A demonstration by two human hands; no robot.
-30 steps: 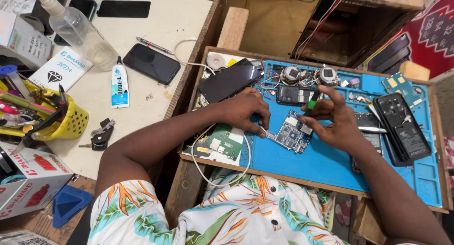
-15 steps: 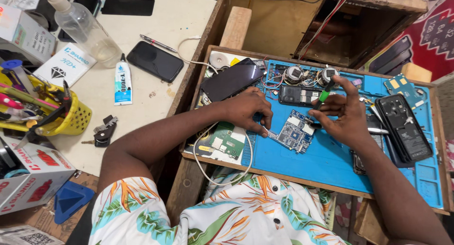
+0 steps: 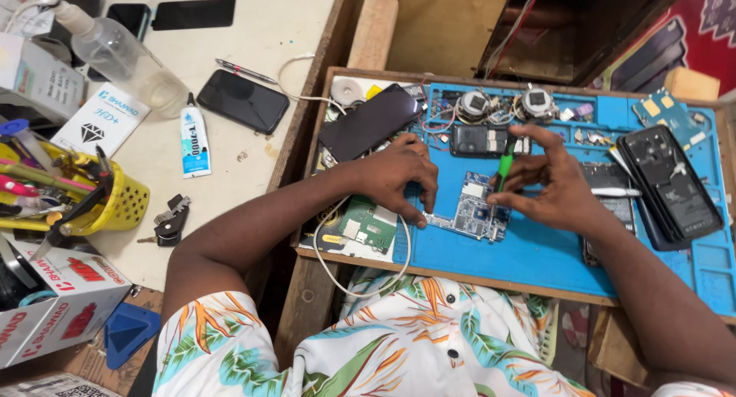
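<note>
Circuit board point(image 3: 469, 210) lies stripped out on the blue mat point(image 3: 537, 255), left hand point(image 3: 399, 175) pinning its edge, right hand point(image 3: 556, 186) pinching a green-handled tool point(image 3: 504, 167) onto it; reassembly outstanding.

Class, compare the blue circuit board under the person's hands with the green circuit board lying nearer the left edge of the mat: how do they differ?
The blue circuit board lies fully on the blue mat; the green circuit board sits off the mat's left edge. The left hand pins the blue board and the right hand works a green-handled tool on it; nothing touches the green board, though a white cable loops beside it. Both lie flat and bare.
</note>
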